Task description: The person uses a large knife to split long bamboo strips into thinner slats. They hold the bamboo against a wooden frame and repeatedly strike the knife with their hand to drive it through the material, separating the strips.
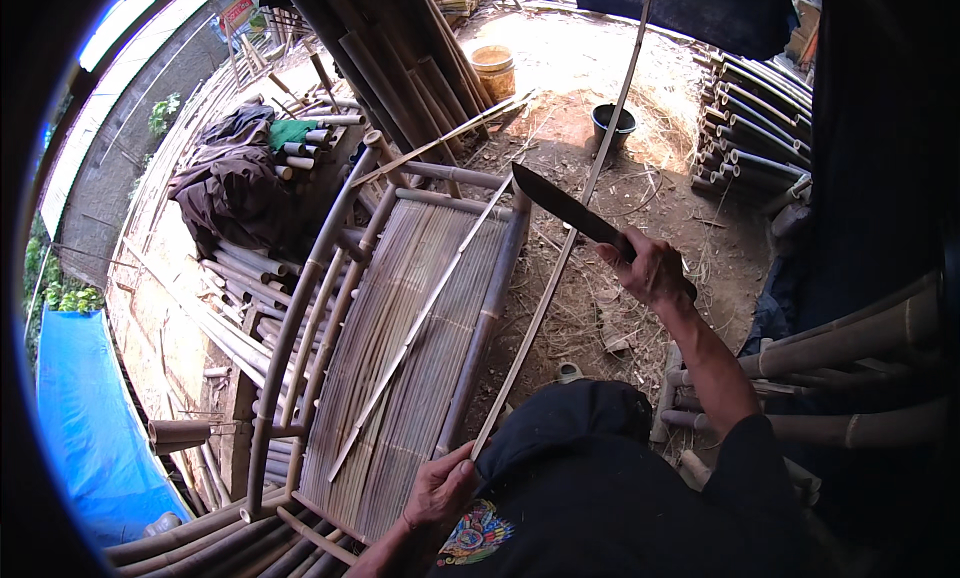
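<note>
My left hand (440, 488) is closed round the near end of a long, thin bamboo strip (540, 313), close to my body. From there the strip runs up and away, past a black bucket, to the dark cloth at the far edge. In my right hand (650, 270) is the handle of a machete (562, 206); its broad dark blade points up and left, crossing near the strip. Whether blade and strip touch I cannot tell. A bamboo bench (480, 318) with a slatted seat stands to my left, and a loose pale strip (415, 328) lies lengthwise on it.
A black bucket (612, 123) and a yellowish bucket (493, 73) stand on the shaving-strewn ground ahead. Cut bamboo poles (745, 123) are stacked at the right. Brown cloth (235, 183) covers more poles at the left. Thick bamboo framework (850, 428) is close by my right side.
</note>
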The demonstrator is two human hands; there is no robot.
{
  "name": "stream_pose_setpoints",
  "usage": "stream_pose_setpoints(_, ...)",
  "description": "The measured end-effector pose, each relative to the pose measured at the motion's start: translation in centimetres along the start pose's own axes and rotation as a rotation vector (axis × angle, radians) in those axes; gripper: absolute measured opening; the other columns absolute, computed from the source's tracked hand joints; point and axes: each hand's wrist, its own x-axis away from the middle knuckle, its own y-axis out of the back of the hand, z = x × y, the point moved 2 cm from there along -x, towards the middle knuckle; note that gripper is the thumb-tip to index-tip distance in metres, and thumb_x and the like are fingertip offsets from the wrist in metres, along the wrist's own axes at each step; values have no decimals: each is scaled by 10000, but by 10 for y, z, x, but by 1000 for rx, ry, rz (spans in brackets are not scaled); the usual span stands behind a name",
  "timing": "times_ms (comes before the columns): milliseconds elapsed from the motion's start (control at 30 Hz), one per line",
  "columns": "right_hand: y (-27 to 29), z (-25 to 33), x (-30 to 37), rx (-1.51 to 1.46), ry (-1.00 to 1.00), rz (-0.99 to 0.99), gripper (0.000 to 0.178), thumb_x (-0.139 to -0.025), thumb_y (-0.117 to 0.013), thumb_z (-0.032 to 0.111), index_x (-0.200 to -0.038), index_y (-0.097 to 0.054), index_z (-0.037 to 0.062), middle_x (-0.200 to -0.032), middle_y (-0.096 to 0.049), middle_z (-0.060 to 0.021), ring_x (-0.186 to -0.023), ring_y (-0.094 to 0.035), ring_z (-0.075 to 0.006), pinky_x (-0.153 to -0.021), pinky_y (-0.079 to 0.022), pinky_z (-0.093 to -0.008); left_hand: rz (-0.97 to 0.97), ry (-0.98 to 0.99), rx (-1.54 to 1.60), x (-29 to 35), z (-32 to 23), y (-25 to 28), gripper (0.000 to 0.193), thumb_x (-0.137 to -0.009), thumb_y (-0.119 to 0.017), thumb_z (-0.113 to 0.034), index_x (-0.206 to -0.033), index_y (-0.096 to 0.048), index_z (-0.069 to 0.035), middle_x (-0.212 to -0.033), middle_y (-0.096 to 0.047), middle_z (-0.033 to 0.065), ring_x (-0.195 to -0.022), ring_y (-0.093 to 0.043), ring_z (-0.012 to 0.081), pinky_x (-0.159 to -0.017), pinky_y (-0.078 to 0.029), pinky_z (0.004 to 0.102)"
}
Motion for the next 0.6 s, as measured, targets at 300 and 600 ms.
stream_pose_setpoints(300, -21, 15, -2, 1, 363, -111, 639, -882, -384, 699, -734, -533, 95, -555, -562, -93, -459, -592, -214, -446, -508, -363, 7, 34, -52, 6, -2, 7, 435, -980, -521, -212, -1325, -466, 46, -687, -446, -79, -577, -382, 2, -511, -301, 171)
stream_pose_setpoints(600, -4, -25, -55, -1183, -429, -285, 349, -850, -682, 412, -770, -591, 85, -568, -496, 30, -436, -468, -76, -402, -365, -240, 158, 90, -385, 20, 28, 38, 379, -956, -546, -181, -1250, -515, 56, -1081, -626, 99, -1027, -561, 133, -917, -431, 266)
